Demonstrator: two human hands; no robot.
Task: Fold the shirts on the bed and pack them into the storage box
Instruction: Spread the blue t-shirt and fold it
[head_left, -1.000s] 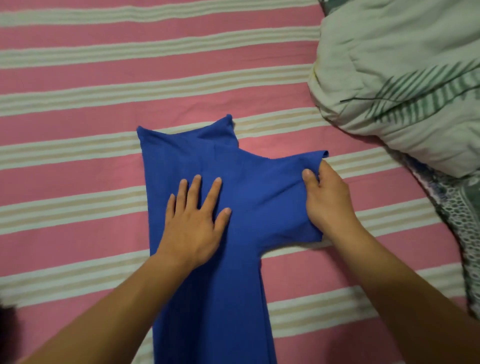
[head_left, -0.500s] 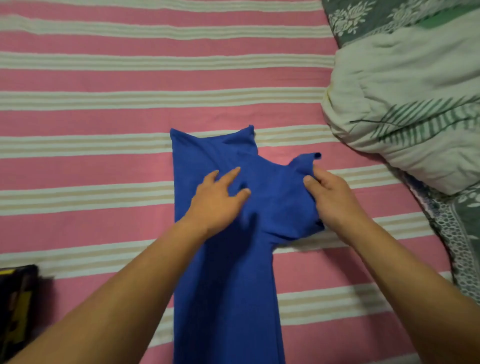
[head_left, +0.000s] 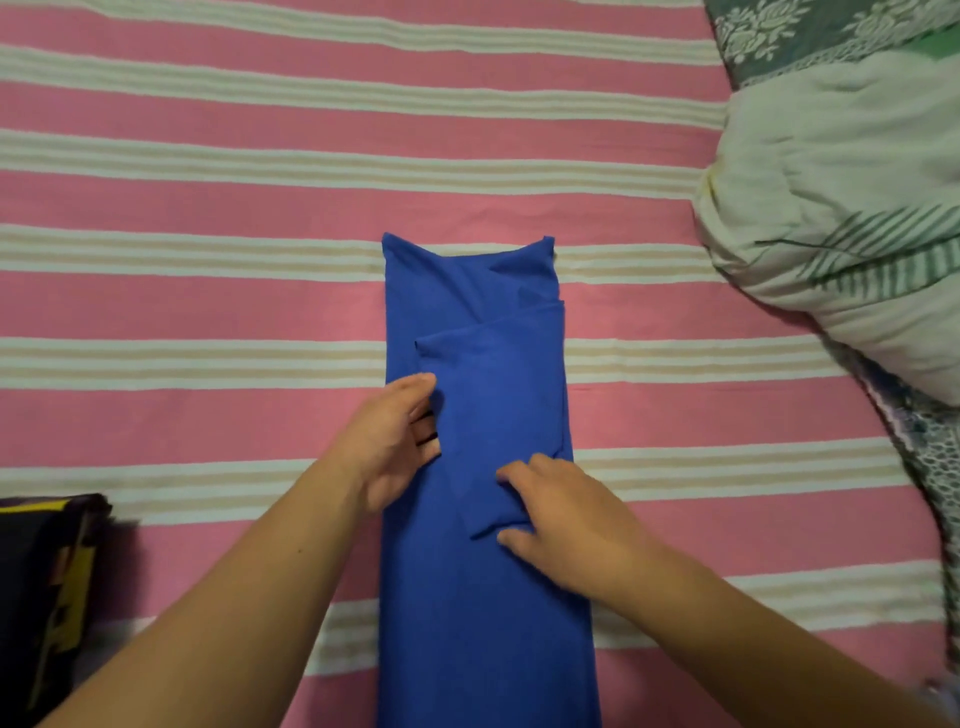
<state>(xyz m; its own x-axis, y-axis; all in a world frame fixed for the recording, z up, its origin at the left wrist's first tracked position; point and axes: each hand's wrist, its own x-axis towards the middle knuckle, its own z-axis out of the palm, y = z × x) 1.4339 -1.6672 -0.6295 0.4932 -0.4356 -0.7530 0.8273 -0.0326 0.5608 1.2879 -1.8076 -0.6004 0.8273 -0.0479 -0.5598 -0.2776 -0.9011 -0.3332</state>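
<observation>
A blue shirt (head_left: 483, 597), folded into a narrow strip, is lying along the middle of the striped bed (head_left: 208, 312). The left hand (head_left: 387, 447) is curling its fingers under the folded sleeve's left edge; the right hand (head_left: 566, 514) is pinching the sleeve's lower corner. Bare sheet is lying open on both sides; a quilt (head_left: 841, 218) is crowding the right edge, a dark item (head_left: 47, 587) the lower left. No legible writing.
</observation>
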